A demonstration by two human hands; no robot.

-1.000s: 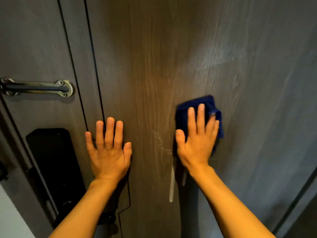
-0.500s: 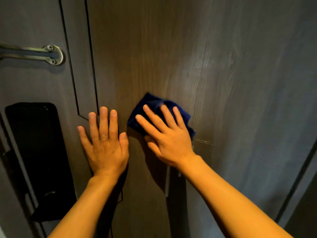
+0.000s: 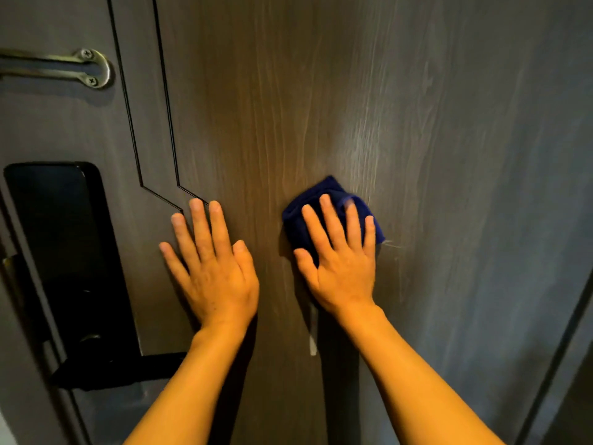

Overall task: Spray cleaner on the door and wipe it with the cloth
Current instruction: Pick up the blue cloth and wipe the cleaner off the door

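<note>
A dark wood-grain door (image 3: 321, 91) fills the view. My right hand (image 3: 340, 261) lies flat over a folded dark blue cloth (image 3: 327, 191) and presses it against the door at mid-height. Most of the cloth is hidden under the fingers. My left hand (image 3: 211, 268) rests flat on the door with fingers spread, just left of the cloth and holding nothing. A white drip of cleaner (image 3: 313, 345) runs down the door below my right wrist. No spray bottle is in view.
A black electronic lock panel (image 3: 61, 252) with its lever (image 3: 109, 370) sits at the left. A brass door guard (image 3: 80, 69) is mounted at the upper left. Thin black grooves (image 3: 160, 130) run down the door. The door's right edge and frame (image 3: 558, 364) show at the lower right.
My right hand swept the cloth left toward my left hand, then back to the right, and its fingers point up again. My left hand stayed pressed on the door. The view shifted slightly.
</note>
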